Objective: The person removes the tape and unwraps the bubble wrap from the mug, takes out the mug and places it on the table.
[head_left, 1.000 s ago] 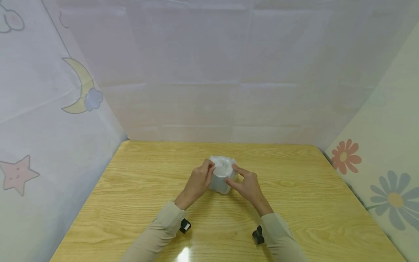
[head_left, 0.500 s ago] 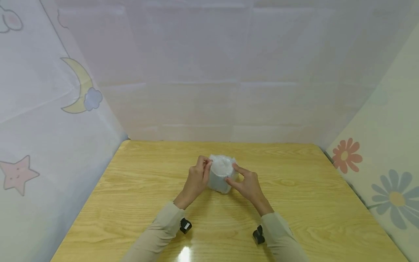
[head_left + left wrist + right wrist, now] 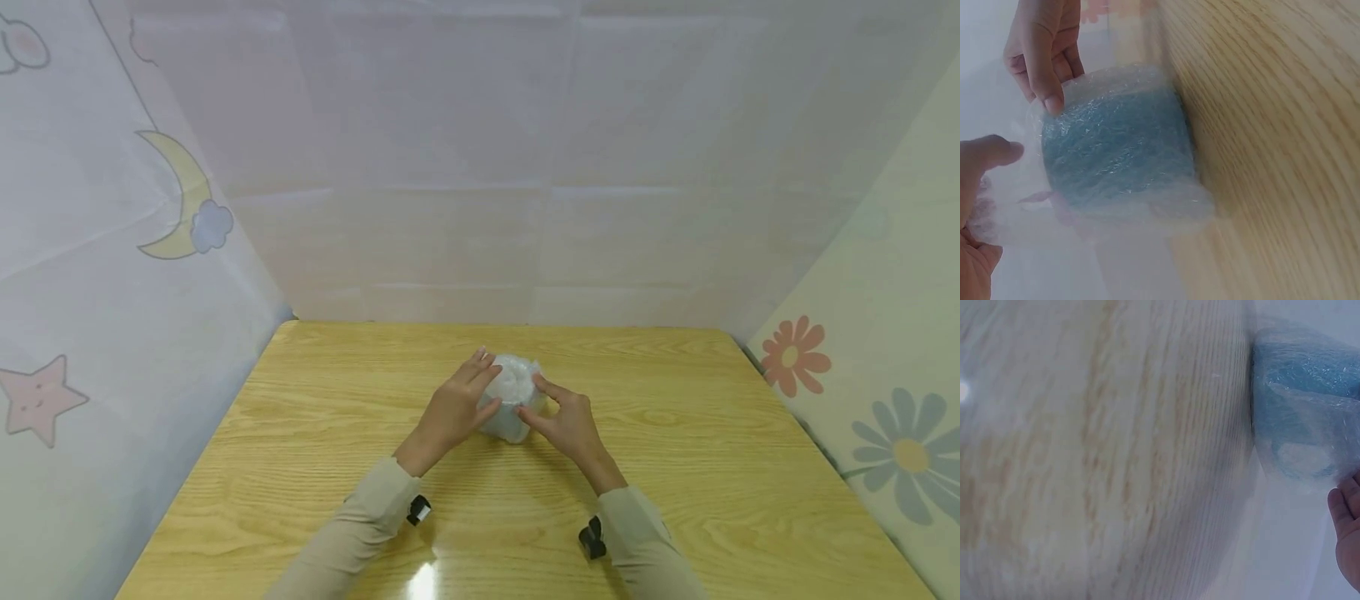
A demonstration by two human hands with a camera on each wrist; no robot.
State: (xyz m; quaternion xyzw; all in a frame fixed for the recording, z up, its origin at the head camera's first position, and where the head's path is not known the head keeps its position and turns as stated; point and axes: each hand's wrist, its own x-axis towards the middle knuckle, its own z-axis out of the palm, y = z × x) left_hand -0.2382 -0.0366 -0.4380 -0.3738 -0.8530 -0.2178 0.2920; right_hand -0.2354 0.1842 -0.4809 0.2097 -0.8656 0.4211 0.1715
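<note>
A blue rounded object wrapped in clear bubble wrap (image 3: 1119, 147) stands on the wooden table; the wrap hides what kind of thing it is. Its whitish, crumpled top (image 3: 516, 379) shows between the hands in the head view. My left hand (image 3: 450, 408) is at its left side, fingers extended by the top edge and thumb apart from them. Loose wrap sticks out near this hand's thumb (image 3: 1000, 152) in the left wrist view. My right hand (image 3: 570, 423) grips the right side of the wrapped object between thumb and fingers. Only part of that hand (image 3: 1350, 534) shows in the right wrist view.
The wooden table (image 3: 337, 417) extends around the hands to pale printed sheets (image 3: 487, 208) at the back and sides. A black device (image 3: 419, 510) sits at the left wrist, another black device (image 3: 592, 539) at the right.
My left hand has let go of the pinched wrap edge and spread its fingers at the object's left side. The top wrap looks more folded in. My right hand has stayed put.
</note>
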